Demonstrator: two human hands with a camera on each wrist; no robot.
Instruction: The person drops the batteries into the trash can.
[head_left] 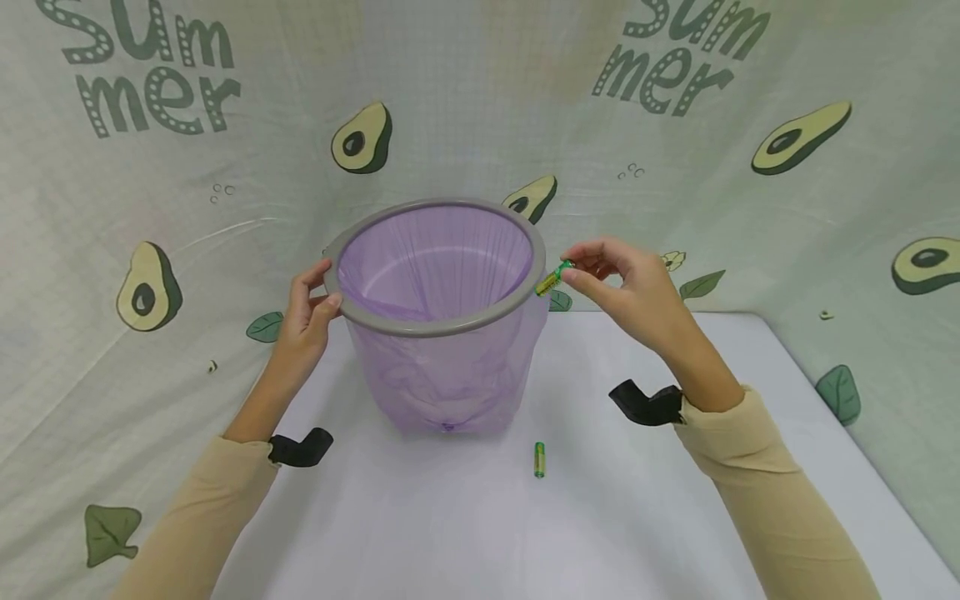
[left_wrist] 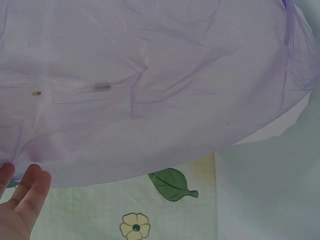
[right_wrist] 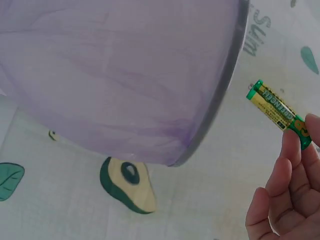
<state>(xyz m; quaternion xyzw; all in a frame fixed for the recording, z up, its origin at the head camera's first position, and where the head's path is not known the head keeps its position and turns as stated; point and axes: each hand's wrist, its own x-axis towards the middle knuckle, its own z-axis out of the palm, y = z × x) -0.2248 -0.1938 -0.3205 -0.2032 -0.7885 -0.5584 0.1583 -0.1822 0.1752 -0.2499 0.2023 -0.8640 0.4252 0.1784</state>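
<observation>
A trash can (head_left: 442, 326) with a grey rim and a purple plastic liner (head_left: 450, 375) stands on the white table. My left hand (head_left: 303, 312) grips the rim at its left side, thumb in front. In the left wrist view, the fingers (left_wrist: 35, 192) of that hand show at the lower left, against the liner. Just right of the rim, my right hand (head_left: 626, 287) pinches a green and yellow battery (right_wrist: 277, 111) by one end, between thumb and fingers. Another green battery (head_left: 539, 460) lies on the table in front of the can, slightly right of it.
Behind and beside the white table (head_left: 420, 525) hangs a pale cloth (head_left: 465, 100) printed with avocados, leaves and lettering. The table's right edge runs diagonally toward the front right. A black strap (head_left: 647, 404) sits at the right wrist and another black strap (head_left: 302, 448) at the left.
</observation>
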